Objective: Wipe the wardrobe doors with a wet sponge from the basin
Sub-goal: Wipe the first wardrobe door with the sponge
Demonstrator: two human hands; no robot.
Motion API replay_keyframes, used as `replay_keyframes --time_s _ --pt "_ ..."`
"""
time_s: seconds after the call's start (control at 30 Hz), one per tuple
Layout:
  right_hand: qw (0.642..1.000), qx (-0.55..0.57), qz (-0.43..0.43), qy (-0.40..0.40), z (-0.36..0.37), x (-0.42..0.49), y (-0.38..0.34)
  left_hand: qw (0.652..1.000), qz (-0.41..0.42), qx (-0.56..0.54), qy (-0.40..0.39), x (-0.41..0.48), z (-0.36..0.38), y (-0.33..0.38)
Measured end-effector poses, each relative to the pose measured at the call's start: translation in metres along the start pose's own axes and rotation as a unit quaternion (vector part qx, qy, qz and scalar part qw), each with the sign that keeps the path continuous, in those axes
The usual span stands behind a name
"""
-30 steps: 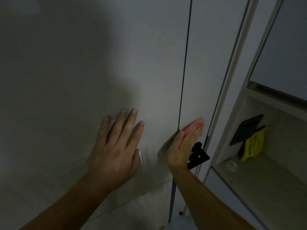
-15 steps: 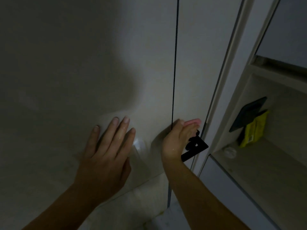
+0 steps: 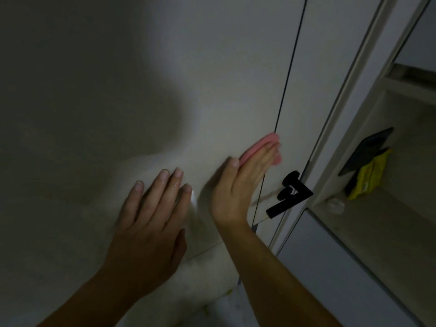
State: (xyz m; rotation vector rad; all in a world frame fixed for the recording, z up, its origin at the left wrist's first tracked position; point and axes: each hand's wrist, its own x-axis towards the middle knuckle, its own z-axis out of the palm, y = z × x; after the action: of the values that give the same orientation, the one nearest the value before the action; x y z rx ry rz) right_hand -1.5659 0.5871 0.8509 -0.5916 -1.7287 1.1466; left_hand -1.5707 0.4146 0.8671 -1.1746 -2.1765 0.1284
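Observation:
Two pale wardrobe doors fill the view: a wide left door [image 3: 141, 79] and a narrower right door [image 3: 325, 67], split by a thin dark gap. My right hand [image 3: 238, 187] presses a pink sponge [image 3: 262, 147] flat against the left door, right beside the gap. The sponge sticks out past my fingertips and is blurred. My left hand [image 3: 151, 218] lies flat on the left door with fingers spread and holds nothing. The basin is out of view.
A black lever handle [image 3: 289, 194] juts out just right of my right hand. Further right is an open shelf [image 3: 382, 223] holding a black item [image 3: 365, 149], a yellow packet [image 3: 370, 178] and a small white round thing [image 3: 335, 205]. A head-shaped shadow darkens the upper left.
My right hand has slid the pink sponge up the door along the gap, away from the black handle. My left hand stays flat on the left door.

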Motion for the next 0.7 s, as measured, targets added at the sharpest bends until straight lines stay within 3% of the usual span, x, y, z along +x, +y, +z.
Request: replay_keyframes --time_s 0.13,0.23,0.4,0.53,0.6,0.63,0.7 --pt "0.996 -0.062 0.023 -0.052 0.006 -0.057 0.066 1.000 -0.016 -0.022 -0.006 -0.019 0.011 0.002" --pt "0.996 -0.040 0.055 -0.065 0.004 -0.064 0.066 0.999 -0.023 -0.028 -0.009 -0.037 0.024 0.010" --pt "0.992 -0.074 -0.098 -0.038 0.013 -0.040 0.050 0.999 -0.040 -0.033 0.011 -0.061 0.049 0.025" --pt "0.979 -0.165 0.021 -0.118 0.003 -0.086 0.122 0.997 -0.073 -0.016 0.030 -0.071 0.073 0.032" --pt "0.977 -0.150 0.062 -0.135 -0.004 -0.094 0.143 0.995 -0.088 -0.015 0.050 -0.070 0.083 0.034" --pt "0.981 -0.129 0.046 -0.135 -0.005 -0.090 0.143 0.994 -0.095 -0.014 0.058 -0.069 0.087 0.034" --pt "0.985 -0.112 -0.067 -0.115 -0.003 -0.074 0.128 0.992 -0.107 -0.007 0.068 -0.066 0.093 0.036"
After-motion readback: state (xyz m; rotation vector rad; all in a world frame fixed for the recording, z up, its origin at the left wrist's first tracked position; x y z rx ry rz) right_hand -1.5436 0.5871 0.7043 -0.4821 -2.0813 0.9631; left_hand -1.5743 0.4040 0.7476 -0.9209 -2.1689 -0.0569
